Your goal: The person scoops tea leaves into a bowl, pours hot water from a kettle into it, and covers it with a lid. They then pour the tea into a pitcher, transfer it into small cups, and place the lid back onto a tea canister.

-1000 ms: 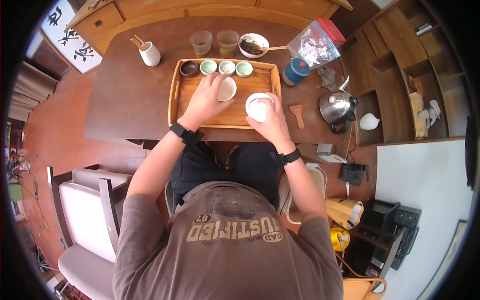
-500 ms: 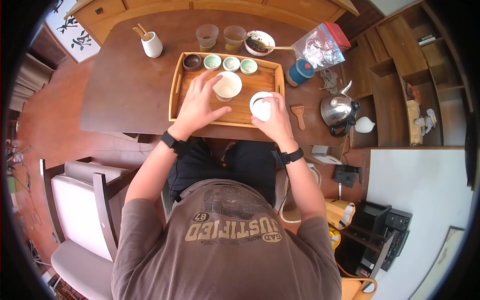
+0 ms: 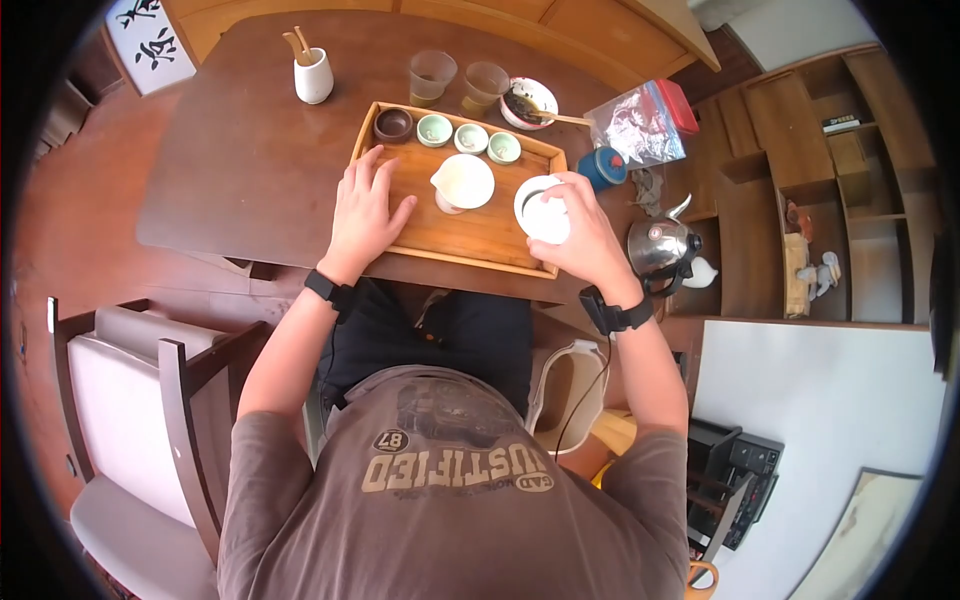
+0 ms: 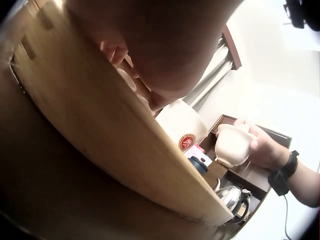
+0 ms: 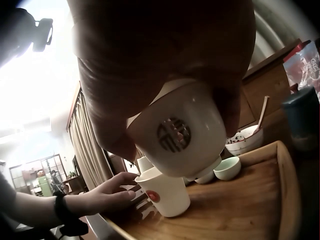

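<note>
A wooden tray [image 3: 430, 238] carries a white spouted pitcher [image 3: 465, 184] with a red emblem, standing upright near its middle. My left hand [image 3: 362, 215] lies at the tray's left side with fingers spread, holding nothing, a small gap from the pitcher. In my right hand [image 3: 585, 235], fingers and thumb grip a white lidded bowl [image 3: 541, 208] over the tray's right end. The right wrist view shows that bowl [image 5: 180, 132] raised, a dark emblem on its side, in front of the pitcher [image 5: 167, 192]. The bowl's contents are hidden.
Along the tray's back edge sit a dark cup [image 3: 393, 125] and several pale green cups [image 3: 434, 130]. Behind are two clear cups [image 3: 432, 75] and a bowl with a spoon [image 3: 528, 102]. A blue canister [image 3: 601, 168] and steel kettle [image 3: 660, 243] stand right.
My left hand has drawn back leftward from the pitcher to the tray's left side. My right hand still grips the lidded bowl. The head view has shifted.
</note>
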A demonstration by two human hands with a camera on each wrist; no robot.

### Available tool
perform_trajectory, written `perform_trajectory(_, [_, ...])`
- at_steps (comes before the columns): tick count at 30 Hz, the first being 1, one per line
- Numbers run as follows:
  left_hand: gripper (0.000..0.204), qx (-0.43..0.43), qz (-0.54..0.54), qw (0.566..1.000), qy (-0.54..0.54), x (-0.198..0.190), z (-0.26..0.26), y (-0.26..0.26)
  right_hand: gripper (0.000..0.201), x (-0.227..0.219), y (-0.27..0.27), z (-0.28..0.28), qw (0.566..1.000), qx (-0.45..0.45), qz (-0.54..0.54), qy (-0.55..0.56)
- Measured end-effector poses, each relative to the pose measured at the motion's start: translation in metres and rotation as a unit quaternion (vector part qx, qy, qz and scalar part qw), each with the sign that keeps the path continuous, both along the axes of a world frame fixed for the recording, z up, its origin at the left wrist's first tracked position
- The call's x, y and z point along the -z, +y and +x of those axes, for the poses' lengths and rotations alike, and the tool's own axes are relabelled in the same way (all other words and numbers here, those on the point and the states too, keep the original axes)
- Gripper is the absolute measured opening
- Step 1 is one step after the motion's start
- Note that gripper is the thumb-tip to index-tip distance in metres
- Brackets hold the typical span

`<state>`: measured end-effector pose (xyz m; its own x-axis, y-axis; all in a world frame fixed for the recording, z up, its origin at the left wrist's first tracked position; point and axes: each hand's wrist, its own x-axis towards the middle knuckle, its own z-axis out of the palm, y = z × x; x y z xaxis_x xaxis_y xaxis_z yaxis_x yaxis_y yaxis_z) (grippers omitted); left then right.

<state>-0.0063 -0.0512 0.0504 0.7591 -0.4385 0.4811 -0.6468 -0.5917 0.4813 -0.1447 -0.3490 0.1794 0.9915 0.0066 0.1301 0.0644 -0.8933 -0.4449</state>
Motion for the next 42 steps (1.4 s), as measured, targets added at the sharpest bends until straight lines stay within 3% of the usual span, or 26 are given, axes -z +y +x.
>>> perform_trajectory(7, [0.053,-0.021,0.037,0.998,-0.042,0.005,-0.004,-0.003,0.062,-0.022,0.008,0.03,0.997,-0.068,-0.009,0.021])
perform_trajectory(19, [0.053,-0.021,0.035,0.998,-0.039,0.003,-0.004,-0.002,0.059,-0.023,0.019,0.07,0.991,-0.09,-0.065,0.079])
perform_trajectory(42, [0.052,-0.023,0.02,0.999,-0.024,0.0,-0.006,0.0,0.058,-0.049,0.04,0.095,0.956,-0.184,-0.19,0.128])
